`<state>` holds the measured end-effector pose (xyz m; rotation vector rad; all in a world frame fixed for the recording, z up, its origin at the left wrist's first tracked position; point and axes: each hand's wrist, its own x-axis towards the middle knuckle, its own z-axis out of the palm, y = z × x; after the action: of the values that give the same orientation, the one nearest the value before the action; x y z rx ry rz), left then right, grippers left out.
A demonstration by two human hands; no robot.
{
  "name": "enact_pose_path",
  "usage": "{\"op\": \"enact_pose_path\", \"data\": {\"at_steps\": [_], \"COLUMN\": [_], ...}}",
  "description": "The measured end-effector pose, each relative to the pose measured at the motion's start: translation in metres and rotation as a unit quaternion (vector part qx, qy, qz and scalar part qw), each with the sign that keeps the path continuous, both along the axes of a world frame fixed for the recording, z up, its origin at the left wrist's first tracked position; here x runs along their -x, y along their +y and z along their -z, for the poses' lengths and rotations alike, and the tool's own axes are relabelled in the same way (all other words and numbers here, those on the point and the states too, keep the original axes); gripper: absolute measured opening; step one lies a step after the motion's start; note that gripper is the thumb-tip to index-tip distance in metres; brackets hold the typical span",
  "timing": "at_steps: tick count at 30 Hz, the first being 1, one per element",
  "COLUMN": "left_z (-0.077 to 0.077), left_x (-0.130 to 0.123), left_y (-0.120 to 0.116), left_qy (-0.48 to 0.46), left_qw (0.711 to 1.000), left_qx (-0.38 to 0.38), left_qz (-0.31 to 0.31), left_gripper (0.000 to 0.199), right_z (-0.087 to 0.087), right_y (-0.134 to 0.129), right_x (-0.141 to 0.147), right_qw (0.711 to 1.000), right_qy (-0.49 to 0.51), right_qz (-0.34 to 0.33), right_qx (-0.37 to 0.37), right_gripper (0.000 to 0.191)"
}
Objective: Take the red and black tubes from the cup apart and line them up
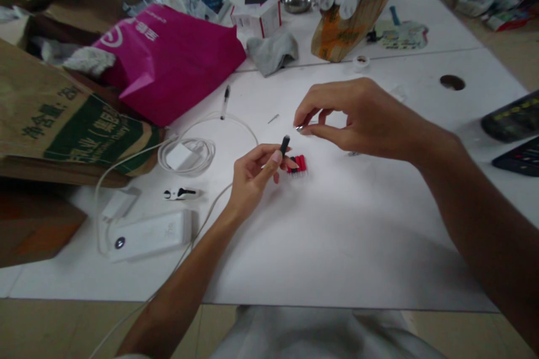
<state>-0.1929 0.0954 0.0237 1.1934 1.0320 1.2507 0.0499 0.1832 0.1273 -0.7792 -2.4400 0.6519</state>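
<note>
My left hand [256,175] pinches a small black cylinder [285,146], tilted upward between thumb and fingers. Just right of those fingertips, a cluster of small red and black pieces [300,164] with thin metal ends lies on the white table [337,246]. Above and to the right, my right hand [357,117] holds a small shiny metal piece [299,128] between thumb and forefinger. The two hands are apart. A thin metal bit [273,118] lies on the table between the pen and my right fingertips. Other small metal bits [353,153] are partly hidden below my right hand.
At left are a coiled white cable [208,165], clippers [181,194] and a power bank [149,235]. Behind are a pen [225,101], magenta bag [177,55], grey cloth [273,53] and paper bag [337,36]. A dark bottle [511,117] lies right, near a table hole [452,82].
</note>
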Motion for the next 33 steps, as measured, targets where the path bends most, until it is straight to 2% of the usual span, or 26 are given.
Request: {"op": "enact_pose_path", "data": {"at_steps": [11,19,23,26,33], "left_z": [0.001,-0.001,0.003,0.007,0.012], "left_x": [0.003,0.000,0.000,-0.001,-0.006], "left_y": [0.002,0.001,0.003,0.004,0.001], "left_qy": [-0.018,-0.005,-0.003,-0.005,-0.007], "left_qw": [1.000,0.999,0.998,0.998,0.998], "left_qx": [-0.004,-0.021,-0.028,-0.036,-0.053], "left_qz": [-0.014,-0.040,-0.051,-0.049,-0.018], "left_gripper": [0.036,0.034,0.034,0.035,0.044], "right_z": [-0.003,0.000,0.012,0.025,0.072], "right_y": [-0.001,-0.009,-0.013,-0.017,-0.033], "right_x": [0.000,-0.003,-0.007,-0.015,-0.051], "right_qw": [1.000,0.997,0.994,0.991,0.981], "right_qy": [0.016,0.058,0.094,0.097,0.087], "right_qz": [0.007,0.047,0.060,0.094,0.171], "right_qx": [0.008,0.026,0.025,0.016,0.020], "right_gripper": [0.016,0.014,0.015,0.017,0.022]}}
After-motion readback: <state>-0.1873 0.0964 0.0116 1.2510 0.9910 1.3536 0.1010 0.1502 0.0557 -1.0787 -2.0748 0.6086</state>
